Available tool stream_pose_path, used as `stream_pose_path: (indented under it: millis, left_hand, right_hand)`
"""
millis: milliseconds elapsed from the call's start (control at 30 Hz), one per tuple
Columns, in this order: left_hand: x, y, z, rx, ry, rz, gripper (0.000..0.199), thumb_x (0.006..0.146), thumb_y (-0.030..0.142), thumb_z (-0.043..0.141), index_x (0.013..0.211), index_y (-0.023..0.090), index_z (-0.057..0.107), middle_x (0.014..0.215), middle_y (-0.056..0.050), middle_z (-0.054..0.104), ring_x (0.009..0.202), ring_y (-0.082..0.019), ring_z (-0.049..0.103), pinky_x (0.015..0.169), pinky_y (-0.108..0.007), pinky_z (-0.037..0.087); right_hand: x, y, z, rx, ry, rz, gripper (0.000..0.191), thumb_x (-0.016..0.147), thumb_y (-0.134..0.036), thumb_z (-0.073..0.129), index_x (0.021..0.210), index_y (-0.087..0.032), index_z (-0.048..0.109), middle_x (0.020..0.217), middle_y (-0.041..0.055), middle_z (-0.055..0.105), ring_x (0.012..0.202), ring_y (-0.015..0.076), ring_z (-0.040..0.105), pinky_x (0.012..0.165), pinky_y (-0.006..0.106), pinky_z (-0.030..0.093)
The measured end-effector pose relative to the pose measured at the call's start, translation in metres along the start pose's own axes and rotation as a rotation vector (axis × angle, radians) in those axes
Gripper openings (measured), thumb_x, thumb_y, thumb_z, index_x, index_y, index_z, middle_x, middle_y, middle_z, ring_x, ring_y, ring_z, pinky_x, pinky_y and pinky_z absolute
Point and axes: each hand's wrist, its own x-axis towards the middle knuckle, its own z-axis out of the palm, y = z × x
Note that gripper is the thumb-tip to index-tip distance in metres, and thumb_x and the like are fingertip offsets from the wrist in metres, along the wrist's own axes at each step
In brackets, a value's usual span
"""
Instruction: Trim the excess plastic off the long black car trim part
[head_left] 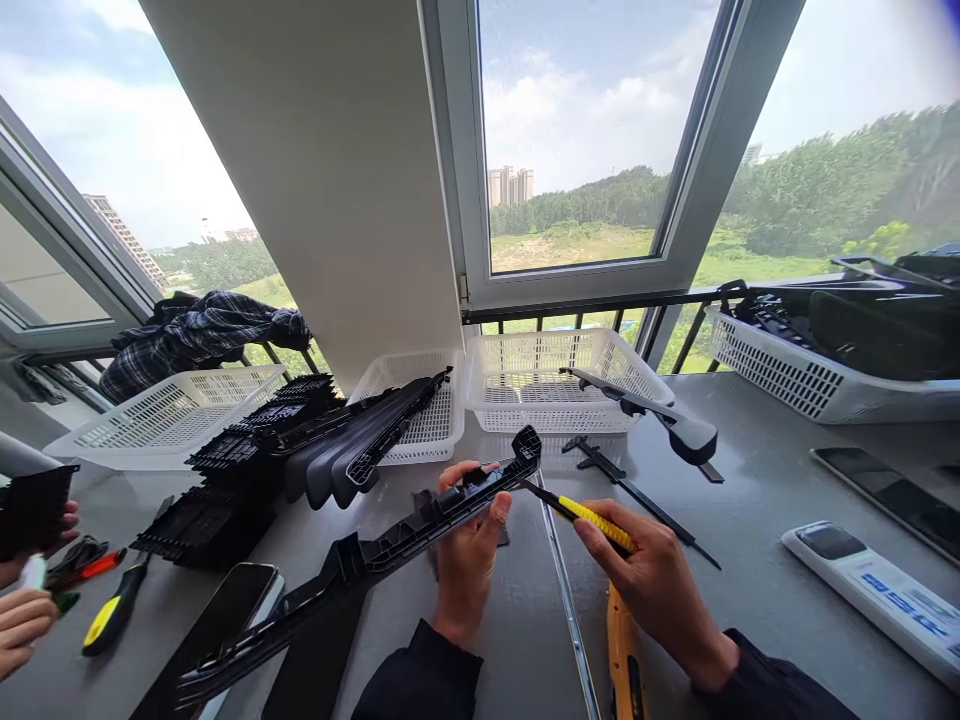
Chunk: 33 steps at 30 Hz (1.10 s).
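Note:
My left hand (469,560) is closed round a long black plastic trim part (390,545), which slants from the lower left up to the middle. My right hand (652,570) grips a yellow and black utility knife (596,520). Its tip meets or nearly meets the trim part close to the upper end; contact is hard to tell. Just beyond the knife lies a dark caliper (630,490) on the grey table (517,640). Under my right hand rests an orange-brown tool handle (622,650), and a thin metal strip (566,590) runs between my hands.
White plastic baskets (555,420) line the window side, one with a black part (652,405) across its rim. Similar black parts (367,440) are stacked left. Phones (225,630) and a white device (877,590) lie around. At far left, another person's hand (22,630) works beside a screwdriver (112,610).

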Motion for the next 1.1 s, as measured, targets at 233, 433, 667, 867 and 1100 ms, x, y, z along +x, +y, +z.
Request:
stream_pose_path:
  millis: [233,433,667,867,1100]
  left_hand:
    - [-0.001,-0.001,0.001,0.022,0.008,0.02,0.035,0.083,0.025,0.088,0.111,0.028,0.067,0.116,-0.004,0.069,0.116,-0.025,0.071,0.106,-0.039,0.053]
    - [0.003,-0.01,-0.005,0.098,-0.018,0.143,0.035,0.087,0.035,0.083,0.115,0.025,0.063,0.116,-0.005,0.068,0.113,-0.026,0.073,0.098,-0.04,0.06]
    - [0.005,-0.016,-0.008,0.128,-0.026,0.179,0.033,0.089,0.033,0.081,0.116,0.025,0.063,0.115,-0.004,0.069,0.112,-0.025,0.075,0.099,-0.04,0.06]
    - [0.004,-0.014,-0.007,0.125,-0.005,0.142,0.035,0.088,0.036,0.081,0.116,0.026,0.062,0.114,-0.004,0.071,0.113,-0.025,0.075,0.1,-0.041,0.06]
    - [0.009,-0.017,-0.008,0.102,0.041,0.167,0.038,0.087,0.038,0.082,0.115,0.025,0.06,0.111,-0.004,0.071,0.11,-0.027,0.076,0.099,-0.042,0.061]
  right_hand:
    - [0.001,0.0,0.0,-0.008,-0.024,0.021,0.042,0.103,-0.055,0.054,0.095,-0.022,0.077,0.079,0.0026,0.076,0.069,0.0197,0.068,0.064,0.027,0.049]
    - [0.005,0.003,-0.003,-0.033,-0.013,0.108,0.047,0.103,-0.059,0.051,0.098,-0.021,0.078,0.08,0.0024,0.076,0.067,0.0191,0.066,0.062,0.027,0.046]
    - [0.011,0.013,-0.006,-0.078,0.041,0.144,0.052,0.102,-0.063,0.049,0.096,-0.021,0.078,0.065,-0.0007,0.066,0.058,0.0178,0.061,0.057,0.027,0.042]
    - [0.011,0.015,-0.005,-0.098,0.034,0.149,0.052,0.101,-0.063,0.048,0.094,-0.021,0.078,0.065,-0.0003,0.067,0.058,0.0184,0.061,0.058,0.028,0.041]
    - [0.016,0.027,-0.012,-0.063,0.088,0.193,0.055,0.099,-0.066,0.051,0.097,-0.019,0.078,0.067,0.0005,0.068,0.058,0.018,0.061,0.056,0.027,0.043]
